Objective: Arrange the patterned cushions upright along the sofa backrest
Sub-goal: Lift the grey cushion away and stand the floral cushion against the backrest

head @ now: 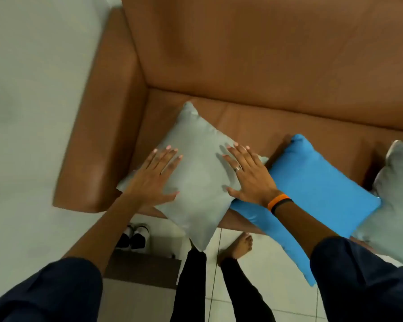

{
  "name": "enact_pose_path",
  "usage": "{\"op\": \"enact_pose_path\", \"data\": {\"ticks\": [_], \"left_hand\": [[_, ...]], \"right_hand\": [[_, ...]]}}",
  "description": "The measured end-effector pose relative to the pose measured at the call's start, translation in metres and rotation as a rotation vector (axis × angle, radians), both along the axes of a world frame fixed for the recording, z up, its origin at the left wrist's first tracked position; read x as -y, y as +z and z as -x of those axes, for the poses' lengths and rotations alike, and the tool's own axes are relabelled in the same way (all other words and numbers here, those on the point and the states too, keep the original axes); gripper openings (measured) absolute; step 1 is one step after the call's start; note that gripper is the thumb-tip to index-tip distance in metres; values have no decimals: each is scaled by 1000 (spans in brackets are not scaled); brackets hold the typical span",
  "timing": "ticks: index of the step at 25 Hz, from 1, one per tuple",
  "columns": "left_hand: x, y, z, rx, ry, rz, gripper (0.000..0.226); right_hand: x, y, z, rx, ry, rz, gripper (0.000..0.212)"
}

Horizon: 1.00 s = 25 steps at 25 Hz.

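Observation:
A plain grey cushion lies flat on the brown sofa seat, its near corner hanging over the front edge. My left hand rests flat on its left side, fingers spread. On its right side my right hand presses down flat, with a ring and an orange wristband. A blue cushion lies flat just to the right, partly tucked under the grey one. A second grey cushion sits at the right edge. The sofa backrest is bare.
The sofa's left armrest borders the grey cushion. A pair of shoes and a brown box stand on the tiled floor below it. My bare foot is near the sofa front.

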<state>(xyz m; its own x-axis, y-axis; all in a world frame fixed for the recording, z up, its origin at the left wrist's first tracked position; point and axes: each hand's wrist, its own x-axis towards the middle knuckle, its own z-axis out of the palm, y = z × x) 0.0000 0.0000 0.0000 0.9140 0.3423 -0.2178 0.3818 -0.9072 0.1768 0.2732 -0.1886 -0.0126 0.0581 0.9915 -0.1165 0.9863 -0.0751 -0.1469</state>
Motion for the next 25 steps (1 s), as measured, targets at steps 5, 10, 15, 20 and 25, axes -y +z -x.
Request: {"op": "enact_pose_path", "data": {"ticks": [5, 10, 15, 20, 25], "left_hand": [[30, -91, 48, -346, -91, 48, 146], [16, -152, 31, -276, -30, 9, 152], [9, -131, 26, -193, 8, 122, 110], [-19, -63, 9, -5, 222, 314, 67], [-96, 17, -19, 186, 404, 464, 56]], "right_hand": [[38, -87, 18, 30, 83, 193, 113], [20, -156, 26, 141, 37, 76, 79], [-3, -143, 10, 43, 96, -74, 46], [-38, -60, 0, -148, 19, -59, 44], [-91, 42, -37, -231, -129, -79, 32]]}}
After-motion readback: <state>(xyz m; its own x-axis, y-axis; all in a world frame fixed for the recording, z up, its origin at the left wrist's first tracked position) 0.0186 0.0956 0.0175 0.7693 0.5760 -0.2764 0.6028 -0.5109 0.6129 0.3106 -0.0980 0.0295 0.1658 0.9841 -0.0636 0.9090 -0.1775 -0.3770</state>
